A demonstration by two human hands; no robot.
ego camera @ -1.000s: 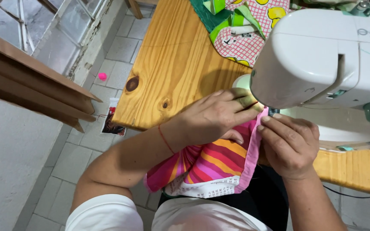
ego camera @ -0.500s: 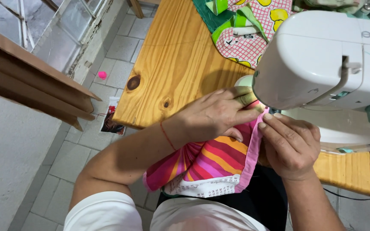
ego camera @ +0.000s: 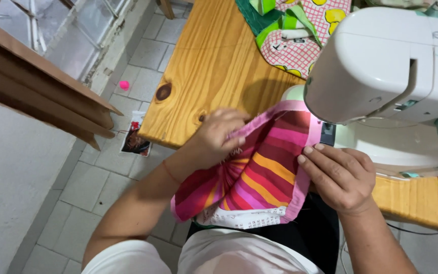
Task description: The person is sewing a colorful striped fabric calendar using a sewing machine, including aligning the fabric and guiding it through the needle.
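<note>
A striped fabric piece (ego camera: 259, 172) in pink, red and orange with a pink edge band lies over the table's front edge and my lap, running under the head of a white sewing machine (ego camera: 396, 66). My left hand (ego camera: 216, 139) grips the fabric's left edge on the wooden table (ego camera: 214, 66). Just in front of the needle area, my right hand (ego camera: 338, 175) presses its fingers on the pink band at the fabric's right edge.
A pink-and-yellow patterned fabric with green straps (ego camera: 295, 35) lies at the table's far side. A cable (ego camera: 432, 223) runs over the table at right. Tiled floor below left holds a small pink object (ego camera: 123, 84) and a printed card (ego camera: 135, 139). Wooden boards (ego camera: 36, 91) jut in from the left.
The fabric has been pulled out and spread wider, showing more stripes. My left hand shifted left to the fabric's edge; my right hand slid slightly down along the pink band.
</note>
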